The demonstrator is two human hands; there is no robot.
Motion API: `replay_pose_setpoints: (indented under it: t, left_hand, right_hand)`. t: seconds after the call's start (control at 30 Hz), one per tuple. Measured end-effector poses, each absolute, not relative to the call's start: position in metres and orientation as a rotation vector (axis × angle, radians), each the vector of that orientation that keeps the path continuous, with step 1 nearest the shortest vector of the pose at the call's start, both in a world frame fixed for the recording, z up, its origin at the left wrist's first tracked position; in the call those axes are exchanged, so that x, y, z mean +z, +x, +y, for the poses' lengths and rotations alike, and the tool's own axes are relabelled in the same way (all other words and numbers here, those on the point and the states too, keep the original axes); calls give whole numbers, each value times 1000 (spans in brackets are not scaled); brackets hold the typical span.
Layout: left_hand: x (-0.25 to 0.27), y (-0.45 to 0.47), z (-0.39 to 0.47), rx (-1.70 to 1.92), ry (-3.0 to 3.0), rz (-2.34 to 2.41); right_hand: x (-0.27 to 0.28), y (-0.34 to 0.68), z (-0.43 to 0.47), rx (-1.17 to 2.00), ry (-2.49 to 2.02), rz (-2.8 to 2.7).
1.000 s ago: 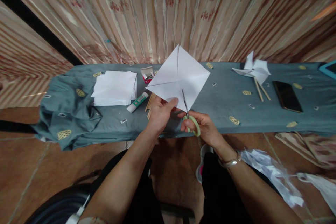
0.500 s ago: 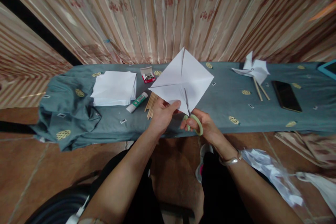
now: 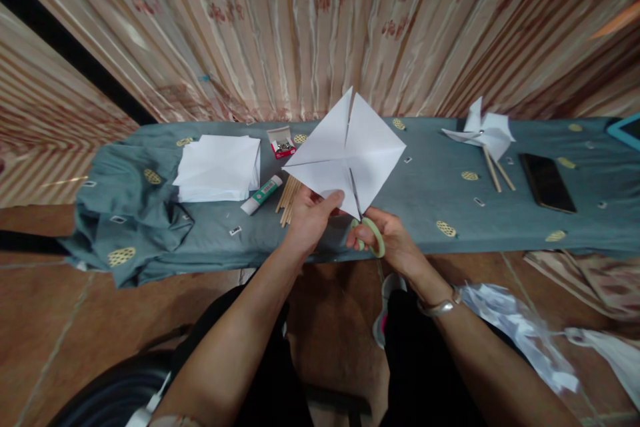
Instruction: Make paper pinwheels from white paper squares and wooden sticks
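Observation:
A square sheet of white paper is held up with one corner toward me; slits run inward from its far, left and near corners. My left hand pinches its lower left edge, thumb on top. My right hand is closed round the pale green handles of a pair of scissors. The dark blades lie in the slit at the near corner and look almost closed. Under the paper's left side, beside my left hand, several thin wooden sticks lie on the cloth.
A cloth-covered bench bears a stack of white paper, a glue stick and a red box of small metal pieces. Rightward lie a paper pinwheel on sticks and a phone. A plastic bag of paper scraps is on the floor.
The slit at the paper's far corner gapes slightly wider, and the paper has tilted a little. The scissors stay in the near slit; both hands have hardly moved.

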State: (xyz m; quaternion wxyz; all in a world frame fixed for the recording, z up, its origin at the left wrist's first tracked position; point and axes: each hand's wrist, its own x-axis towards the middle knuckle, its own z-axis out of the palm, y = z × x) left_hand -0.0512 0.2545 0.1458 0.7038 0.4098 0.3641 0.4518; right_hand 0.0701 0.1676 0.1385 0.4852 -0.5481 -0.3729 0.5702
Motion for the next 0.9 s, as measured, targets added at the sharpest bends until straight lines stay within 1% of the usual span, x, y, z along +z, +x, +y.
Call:
replay_pose_setpoints:
  t: [0.9]
  left_hand:
    - [144, -52, 255, 1016, 920, 838]
  right_hand:
    - [141, 64, 170, 1374, -1385, -799]
